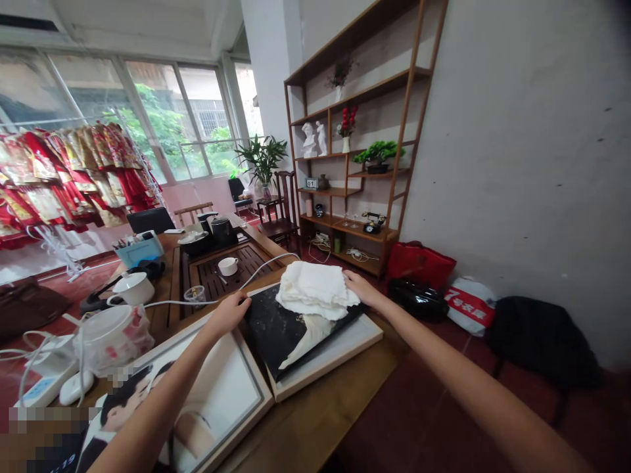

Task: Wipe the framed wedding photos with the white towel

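A dark framed picture (276, 335) with a white border lies flat on the wooden table (315, 420). A folded white cloth (313, 289) rests on its far part. My right hand (359, 287) lies on the cloth's right edge, fingers pressed onto it. My left hand (229, 313) rests on the frame's left edge, fingers curled over the rim. A second framed portrait (211, 401) lies beside it on the left, under my left forearm.
A tea tray (217, 276) with a white cup (227, 265), kettles, a glass (196, 295) and white cables sits farther back. White jars (111, 335) stand at left. A wooden shelf (355, 164) lines the wall; bags (421, 266) lie on the floor at right.
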A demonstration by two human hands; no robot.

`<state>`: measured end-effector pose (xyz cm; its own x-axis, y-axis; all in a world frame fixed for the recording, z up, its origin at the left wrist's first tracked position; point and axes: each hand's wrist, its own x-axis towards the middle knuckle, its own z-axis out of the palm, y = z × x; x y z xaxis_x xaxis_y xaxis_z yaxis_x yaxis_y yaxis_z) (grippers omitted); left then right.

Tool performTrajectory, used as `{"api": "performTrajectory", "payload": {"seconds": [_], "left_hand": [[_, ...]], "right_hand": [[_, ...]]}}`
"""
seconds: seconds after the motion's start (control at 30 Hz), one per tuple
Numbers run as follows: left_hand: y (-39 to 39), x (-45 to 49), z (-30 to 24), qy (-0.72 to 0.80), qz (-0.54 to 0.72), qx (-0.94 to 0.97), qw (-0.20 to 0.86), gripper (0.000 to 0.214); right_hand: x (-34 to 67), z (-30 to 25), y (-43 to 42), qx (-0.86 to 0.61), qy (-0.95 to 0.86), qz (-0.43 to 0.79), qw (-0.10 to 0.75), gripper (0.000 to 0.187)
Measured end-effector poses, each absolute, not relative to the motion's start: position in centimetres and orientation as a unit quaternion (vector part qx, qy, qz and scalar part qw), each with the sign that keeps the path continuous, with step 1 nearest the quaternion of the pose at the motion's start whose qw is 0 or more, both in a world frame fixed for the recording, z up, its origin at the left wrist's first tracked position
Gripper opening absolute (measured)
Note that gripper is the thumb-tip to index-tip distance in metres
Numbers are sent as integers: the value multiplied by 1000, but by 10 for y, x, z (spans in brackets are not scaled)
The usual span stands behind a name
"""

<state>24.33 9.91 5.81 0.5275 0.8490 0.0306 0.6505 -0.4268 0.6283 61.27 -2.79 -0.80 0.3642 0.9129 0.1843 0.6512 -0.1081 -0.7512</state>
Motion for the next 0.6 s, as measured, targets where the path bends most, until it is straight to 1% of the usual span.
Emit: {"api": "performTrajectory", "payload": {"seconds": [0.17, 0.27, 0.43, 0.6], "left_hand": [[97, 247, 56, 465, 201, 771, 387, 27], [95, 246, 61, 459, 223, 744, 431, 30], [89, 240, 81, 447, 259, 715, 471, 33], [85, 226, 98, 453, 281, 693, 485, 32]], "right_hand": [[609, -4, -33, -728, -535, 155, 400, 31], [606, 3, -34, -729, -534, 149, 402, 31], [603, 25, -32, -726, -539, 138, 404, 32], [596, 53, -29, -722, -550, 133, 398, 31]]}}
